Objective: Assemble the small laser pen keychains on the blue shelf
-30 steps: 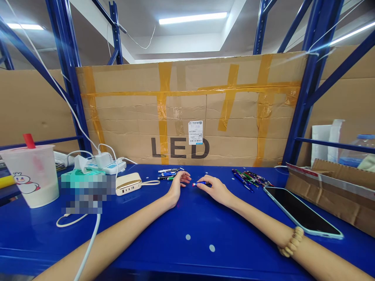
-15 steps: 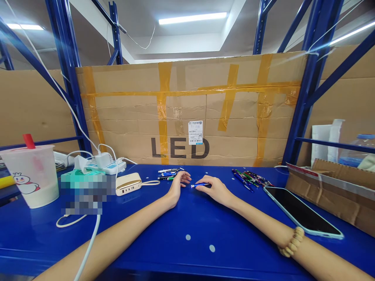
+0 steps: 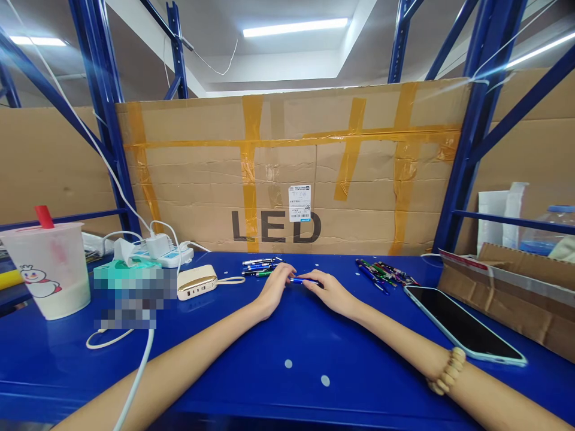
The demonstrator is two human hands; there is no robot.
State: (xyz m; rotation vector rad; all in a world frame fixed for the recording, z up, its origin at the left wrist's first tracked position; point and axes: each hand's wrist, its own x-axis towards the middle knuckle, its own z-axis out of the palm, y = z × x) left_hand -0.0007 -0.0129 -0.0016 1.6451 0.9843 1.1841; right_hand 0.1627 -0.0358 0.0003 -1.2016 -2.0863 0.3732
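Pinching a slim blue pen (image 3: pixel 297 281) in our right hand (image 3: pixel 331 291), we cannot tell whether our left hand (image 3: pixel 273 290) grips its end.

blue pen (image 3: pixel 297 281): partly hidden by right grip (image 3: pixel 331 293) | carton (image 3: pixel 516 302): cut by right edge | label print (image 3: pixel 299 203): too small

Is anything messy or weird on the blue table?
Nothing looks spilled. The slim, colourful pens on the right look messy, pointing different ways, while the slim, multicoloured pens on the left lie nearly parallel.
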